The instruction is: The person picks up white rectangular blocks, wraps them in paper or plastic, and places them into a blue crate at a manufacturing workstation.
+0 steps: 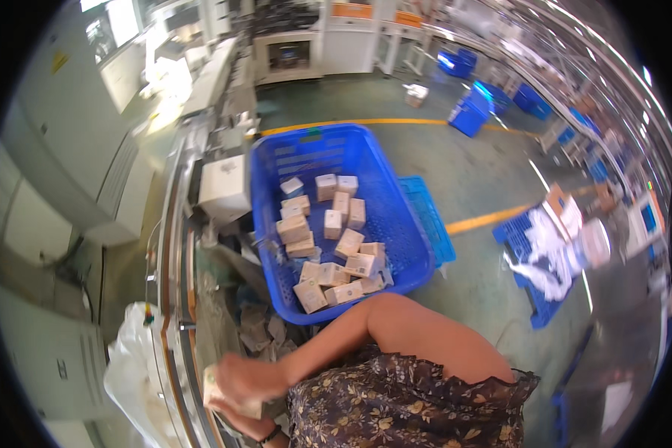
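At the lower left, next to the conveyor edge, my right hand is closed around a small cream box. Motion blurs this hand, and its fingers cover much of the box. Just below it, against the box's lower edge, is my left hand, with a dark band on the wrist. The left fingers are mostly hidden. Ahead of my bent right arm stands a large blue plastic crate. Inside it lie several similar small boxes, loosely heaped toward the near and left sides.
A metal conveyor rail runs along my left, with a white plastic bag beside it. A lighter blue crate sits behind the large one. On the right, a blue pallet bears plastic wrap. Blue bins stand farther back.
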`<state>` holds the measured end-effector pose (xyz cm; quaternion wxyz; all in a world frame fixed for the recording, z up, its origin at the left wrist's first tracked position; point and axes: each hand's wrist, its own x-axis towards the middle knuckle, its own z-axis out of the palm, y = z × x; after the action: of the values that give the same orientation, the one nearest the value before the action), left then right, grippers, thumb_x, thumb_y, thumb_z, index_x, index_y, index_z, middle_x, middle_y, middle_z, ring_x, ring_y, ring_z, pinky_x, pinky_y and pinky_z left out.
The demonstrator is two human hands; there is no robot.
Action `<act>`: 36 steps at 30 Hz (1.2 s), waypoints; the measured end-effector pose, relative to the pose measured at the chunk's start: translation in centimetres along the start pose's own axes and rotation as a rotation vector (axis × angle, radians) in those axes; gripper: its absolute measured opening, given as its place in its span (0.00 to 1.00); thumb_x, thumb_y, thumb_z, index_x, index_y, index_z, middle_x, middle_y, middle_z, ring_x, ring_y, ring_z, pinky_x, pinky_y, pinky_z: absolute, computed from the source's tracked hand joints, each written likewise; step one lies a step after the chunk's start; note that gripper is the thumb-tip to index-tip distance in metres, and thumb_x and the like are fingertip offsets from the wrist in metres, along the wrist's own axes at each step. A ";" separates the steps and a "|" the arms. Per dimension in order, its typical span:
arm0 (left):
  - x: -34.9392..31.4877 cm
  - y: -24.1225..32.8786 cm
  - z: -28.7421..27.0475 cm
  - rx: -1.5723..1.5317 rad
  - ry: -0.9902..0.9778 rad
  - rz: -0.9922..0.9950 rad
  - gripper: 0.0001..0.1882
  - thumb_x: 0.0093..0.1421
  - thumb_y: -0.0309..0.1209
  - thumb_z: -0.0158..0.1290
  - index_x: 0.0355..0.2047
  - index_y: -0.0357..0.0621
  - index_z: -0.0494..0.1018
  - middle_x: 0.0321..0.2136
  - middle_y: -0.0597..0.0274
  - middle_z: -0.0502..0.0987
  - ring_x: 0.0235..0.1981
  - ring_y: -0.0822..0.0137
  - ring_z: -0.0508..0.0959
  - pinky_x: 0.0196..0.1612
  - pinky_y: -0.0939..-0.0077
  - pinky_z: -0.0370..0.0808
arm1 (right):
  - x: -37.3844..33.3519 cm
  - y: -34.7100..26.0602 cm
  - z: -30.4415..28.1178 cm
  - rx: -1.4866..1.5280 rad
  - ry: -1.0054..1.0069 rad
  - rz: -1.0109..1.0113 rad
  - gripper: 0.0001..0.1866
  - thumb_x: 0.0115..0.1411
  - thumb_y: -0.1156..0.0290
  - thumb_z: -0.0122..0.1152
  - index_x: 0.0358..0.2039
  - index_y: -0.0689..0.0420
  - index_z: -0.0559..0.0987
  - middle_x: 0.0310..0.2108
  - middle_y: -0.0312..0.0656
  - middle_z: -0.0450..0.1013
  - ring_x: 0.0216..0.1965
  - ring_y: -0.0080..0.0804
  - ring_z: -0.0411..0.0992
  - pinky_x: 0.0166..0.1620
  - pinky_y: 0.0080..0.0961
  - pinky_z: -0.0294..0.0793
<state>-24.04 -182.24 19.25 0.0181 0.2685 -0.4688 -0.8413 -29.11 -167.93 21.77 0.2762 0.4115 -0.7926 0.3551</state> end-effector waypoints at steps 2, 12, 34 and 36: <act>2.4 0.2 -2.6 0.025 -0.185 -0.019 0.43 0.65 0.63 0.41 0.65 0.39 0.56 0.59 0.50 0.68 0.57 0.54 0.71 0.59 0.59 0.69 | -2.3 -2.1 -0.5 0.017 -0.262 -0.236 0.09 0.49 0.60 0.61 0.25 0.51 0.76 0.26 0.36 0.71 0.29 0.42 0.70 0.31 0.39 0.68; -2.1 1.7 4.7 1.065 -0.220 0.111 0.28 0.69 0.52 0.38 0.60 0.47 0.62 0.60 0.52 0.62 0.59 0.57 0.63 0.61 0.60 0.65 | -1.0 3.8 -4.6 0.075 -0.045 -0.502 0.25 0.53 0.39 0.60 0.20 0.51 0.75 0.21 0.40 0.69 0.28 0.47 0.69 0.34 0.46 0.63; -2.6 6.5 7.4 1.265 -0.035 0.374 0.27 0.69 0.40 0.38 0.23 0.29 0.73 0.24 0.39 0.76 0.26 0.41 0.75 0.33 0.53 0.71 | 3.3 8.7 -6.5 1.628 -0.714 1.316 0.21 0.68 0.61 0.52 0.54 0.63 0.72 0.47 0.45 0.76 0.47 0.29 0.74 0.52 0.24 0.70; -1.5 5.1 6.8 1.377 0.001 0.420 0.28 0.70 0.41 0.38 0.23 0.30 0.73 0.23 0.39 0.75 0.24 0.44 0.75 0.31 0.53 0.70 | 3.8 7.9 -7.1 0.912 -1.001 0.778 0.25 0.61 0.60 0.63 0.52 0.63 0.72 0.47 0.47 0.76 0.46 0.28 0.74 0.50 0.28 0.73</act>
<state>-27.03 -179.40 26.80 0.0062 0.1235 -0.9346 -0.3334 -36.72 -160.79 26.16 -0.4550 0.2879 -0.6860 0.4893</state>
